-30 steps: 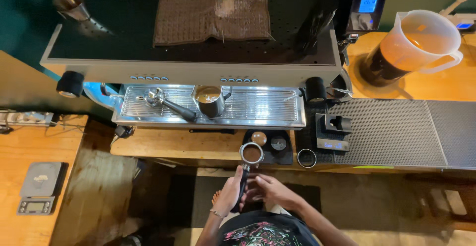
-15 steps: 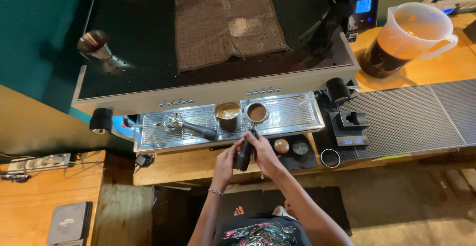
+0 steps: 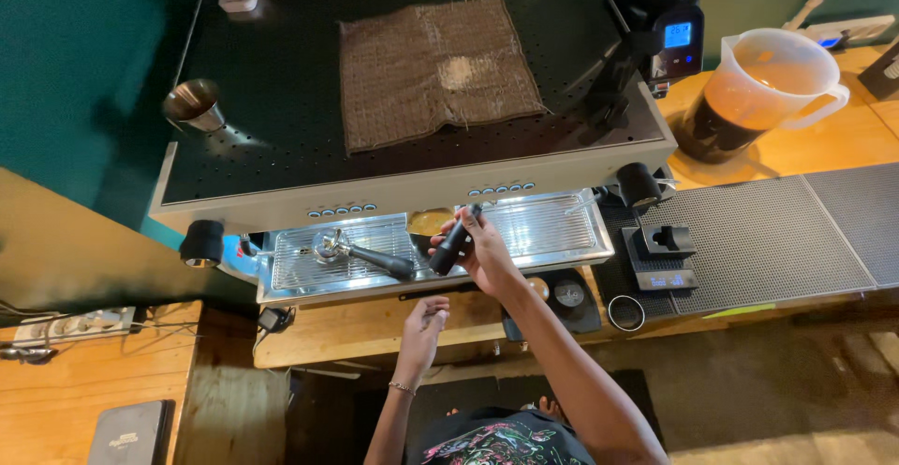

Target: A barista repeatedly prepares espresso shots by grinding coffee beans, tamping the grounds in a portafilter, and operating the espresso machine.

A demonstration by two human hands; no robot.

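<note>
The right hand point(image 3: 482, 251) is raised over the front of the espresso machine point(image 3: 412, 100), its forearm running up from the lower right of the head view, wrist bent slightly back. Its fingers are wrapped around the black handle of a portafilter point(image 3: 453, 238), which slants upward to the right — the head end of the portafilter goes in under the machine's front panel and cannot be seen. The hand and handle hang above the steel drip tray point(image 3: 543, 226), close to a small cup point(image 3: 429, 224) of brown liquid standing on the tray just to the left. The left hand point(image 3: 426, 320) is lower, over the wooden counter point(image 3: 356, 329) in front of the tray, forearm coming straight up from the body with a thin bracelet at the wrist; its fingers are loosely curled and hold nothing. A second portafilter point(image 3: 361, 251) lies on the left part of the drip tray, handle pointing right, well short of either hand. On top of the machine lies a burlap cloth point(image 3: 435, 67), with a metal pitcher point(image 3: 194, 104) at its left edge. To the right stand a grinder point(image 3: 667, 15) and a plastic jug point(image 3: 754, 95) of dark liquid.
</note>
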